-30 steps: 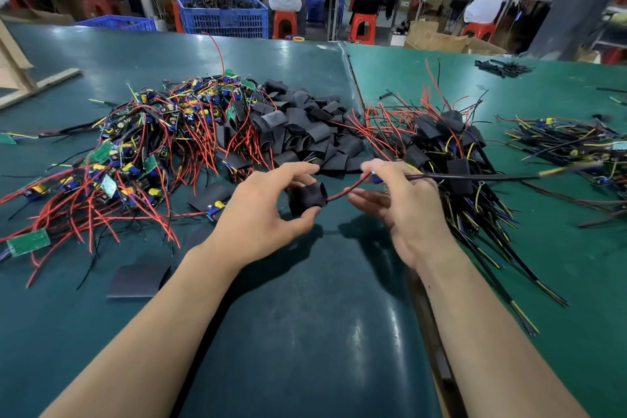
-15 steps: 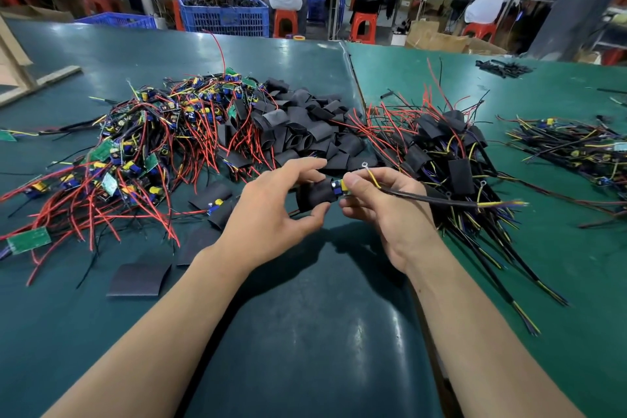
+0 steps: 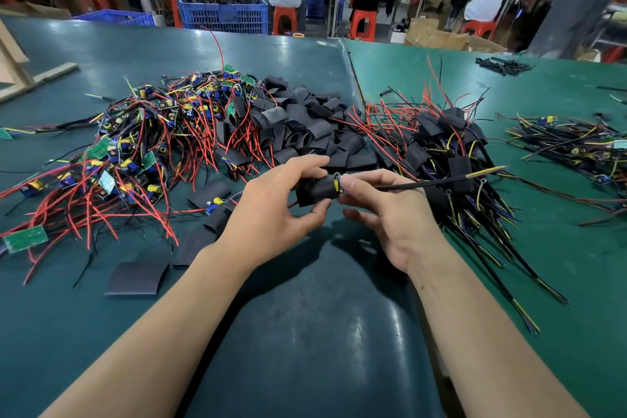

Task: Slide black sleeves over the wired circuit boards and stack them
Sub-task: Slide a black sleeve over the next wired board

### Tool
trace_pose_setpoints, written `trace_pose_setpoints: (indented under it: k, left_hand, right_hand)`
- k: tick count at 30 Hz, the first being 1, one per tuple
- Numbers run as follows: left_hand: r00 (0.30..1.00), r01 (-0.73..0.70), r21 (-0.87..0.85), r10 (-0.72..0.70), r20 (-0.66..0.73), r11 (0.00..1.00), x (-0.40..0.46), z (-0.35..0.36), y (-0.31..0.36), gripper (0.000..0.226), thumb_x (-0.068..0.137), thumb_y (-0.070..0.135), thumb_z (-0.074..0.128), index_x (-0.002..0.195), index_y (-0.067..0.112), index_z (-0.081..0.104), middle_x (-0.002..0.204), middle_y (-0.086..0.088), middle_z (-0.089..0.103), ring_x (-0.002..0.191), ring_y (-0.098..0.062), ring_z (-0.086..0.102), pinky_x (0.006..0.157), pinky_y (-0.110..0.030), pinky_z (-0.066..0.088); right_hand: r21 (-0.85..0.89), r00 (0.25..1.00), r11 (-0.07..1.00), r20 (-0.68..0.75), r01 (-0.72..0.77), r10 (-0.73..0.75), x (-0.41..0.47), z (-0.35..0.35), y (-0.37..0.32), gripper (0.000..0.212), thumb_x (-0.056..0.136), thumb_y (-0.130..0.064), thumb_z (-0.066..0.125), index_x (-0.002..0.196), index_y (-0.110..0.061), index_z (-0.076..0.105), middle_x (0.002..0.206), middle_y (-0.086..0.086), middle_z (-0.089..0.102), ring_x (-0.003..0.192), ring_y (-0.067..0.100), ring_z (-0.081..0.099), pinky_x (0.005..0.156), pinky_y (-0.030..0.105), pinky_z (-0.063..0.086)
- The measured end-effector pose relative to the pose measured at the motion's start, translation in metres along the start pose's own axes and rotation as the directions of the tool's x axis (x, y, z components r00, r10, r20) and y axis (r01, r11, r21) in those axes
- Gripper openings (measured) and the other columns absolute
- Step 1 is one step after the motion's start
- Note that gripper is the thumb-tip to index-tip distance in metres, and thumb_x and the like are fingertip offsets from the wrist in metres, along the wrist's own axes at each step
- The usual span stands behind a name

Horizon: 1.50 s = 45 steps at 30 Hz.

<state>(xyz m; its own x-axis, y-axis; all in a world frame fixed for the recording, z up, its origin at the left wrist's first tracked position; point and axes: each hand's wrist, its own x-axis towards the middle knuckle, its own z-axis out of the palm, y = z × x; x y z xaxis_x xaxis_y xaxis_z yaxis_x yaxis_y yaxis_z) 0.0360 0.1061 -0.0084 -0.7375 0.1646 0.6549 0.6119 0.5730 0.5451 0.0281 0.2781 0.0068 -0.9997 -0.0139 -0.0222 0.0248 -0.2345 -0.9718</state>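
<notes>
My left hand (image 3: 271, 210) grips a black sleeve (image 3: 314, 192) between thumb and fingers above the green table. My right hand (image 3: 383, 210) pinches the wired circuit board (image 3: 337, 184) at the sleeve's right mouth; only its yellow end shows, the rest is inside. Its black lead (image 3: 437, 181) sticks out to the right. A heap of bare boards with red wires (image 3: 142, 153) lies to the left. Loose black sleeves (image 3: 305, 132) are piled behind my hands. Sleeved boards (image 3: 441, 146) are stacked to the right.
Flat sleeves (image 3: 137, 278) lie scattered near my left forearm. Another bundle of wired boards (image 3: 576, 146) sits far right. A seam (image 3: 353, 78) divides two green tables. Blue crates (image 3: 220, 10), orange stools and seated people are beyond the far edge.
The board has gone from outside the sleeve, joined by a red wire, to almost fully inside it. My right hand moved left up to the sleeve's mouth.
</notes>
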Motion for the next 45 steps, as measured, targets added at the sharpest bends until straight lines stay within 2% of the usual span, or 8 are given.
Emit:
trace_pose_setpoints:
  k: [4,13,21,29,32,35,39,45]
  left_hand:
    - [1.000,0.008,-0.009,-0.008,-0.025,1.000,0.000,-0.001,-0.001,0.056,0.076,0.009,0.080,0.127,0.017,0.058,0.111,0.006,0.071,0.106,-0.004,0.065,0.099,-0.026,0.048]
    - [0.999,-0.048,-0.008,0.048,-0.017,0.999,0.000,0.001,-0.001,0.056,0.076,0.009,0.081,0.127,0.015,0.057,0.114,0.004,0.070,0.112,-0.003,0.063,0.103,-0.016,0.041]
    - [0.998,-0.069,-0.022,0.069,-0.004,0.997,-0.001,0.002,-0.002,0.057,0.078,0.011,0.081,0.128,0.018,0.055,0.115,0.006,0.070,0.114,-0.005,0.063,0.103,-0.025,0.045]
    - [0.992,-0.117,-0.034,0.116,-0.041,0.993,-0.001,0.001,0.000,0.051,0.077,0.009,0.082,0.123,0.013,0.060,0.115,0.002,0.070,0.111,-0.008,0.065,0.100,-0.033,0.050]
    - [0.981,-0.192,0.001,0.192,-0.023,0.981,0.000,0.002,0.000,0.044,0.080,0.011,0.078,0.122,0.006,0.063,0.119,-0.003,0.068,0.111,-0.017,0.065,0.098,-0.038,0.051]
    - [0.970,-0.229,0.127,0.237,-0.048,0.965,0.003,0.000,-0.005,0.039,0.085,0.014,0.072,0.121,0.002,0.064,0.118,-0.005,0.066,0.110,-0.023,0.062,0.099,-0.034,0.047]
    - [0.984,-0.113,0.173,0.135,-0.119,0.978,0.002,-0.004,-0.012,0.036,0.088,0.014,0.069,0.123,0.005,0.063,0.115,-0.004,0.066,0.108,-0.023,0.060,0.098,-0.029,0.045]
    - [0.991,-0.076,0.163,0.092,-0.093,0.984,0.002,-0.006,-0.011,0.033,0.089,0.016,0.065,0.120,0.006,0.064,0.109,-0.002,0.067,0.104,-0.020,0.059,0.096,-0.027,0.044]
  right_hand:
    - [0.055,0.999,0.998,0.048,-0.027,0.025,0.001,-0.007,-0.005,0.012,0.081,0.006,0.070,0.085,-0.006,0.073,0.073,0.010,0.072,0.064,0.019,0.068,0.059,0.023,0.056]
    - [0.028,0.999,1.000,-0.051,-0.001,0.002,0.002,-0.002,-0.001,0.024,0.074,0.007,0.077,0.082,-0.010,0.061,0.059,0.004,0.067,0.051,0.015,0.063,0.051,0.022,0.053]
    - [-0.055,0.997,0.998,-0.073,0.027,-0.031,0.002,-0.004,0.002,0.021,0.070,-0.004,0.083,0.066,-0.016,0.066,0.065,0.002,0.070,0.062,0.014,0.066,0.055,0.023,0.051]
    - [0.129,0.997,0.990,0.059,-0.049,0.042,0.002,-0.002,0.000,0.021,0.069,-0.011,0.078,0.084,-0.010,0.063,0.069,0.004,0.069,0.059,0.015,0.066,0.056,0.024,0.055]
    - [-0.003,0.979,0.994,0.173,-0.109,0.108,-0.003,0.001,0.000,0.018,0.075,-0.019,0.076,0.087,-0.009,0.067,0.069,0.006,0.068,0.051,0.015,0.062,0.048,0.021,0.051]
    - [0.025,0.997,0.999,-0.074,0.039,-0.037,0.001,0.002,-0.003,0.010,0.087,-0.009,0.071,0.078,-0.008,0.066,0.058,0.004,0.065,0.046,0.013,0.061,0.045,0.020,0.049]
    - [0.282,0.833,0.921,-0.549,0.269,-0.075,0.011,-0.021,-0.018,0.008,0.088,-0.001,0.069,0.084,0.000,0.062,0.058,0.004,0.068,0.048,0.014,0.065,0.050,0.020,0.053]
    - [0.551,0.760,0.816,-0.602,0.175,0.244,0.005,-0.035,-0.022,0.015,0.090,-0.003,0.068,0.079,0.004,0.060,0.072,0.013,0.069,0.051,0.014,0.069,0.049,0.014,0.052]
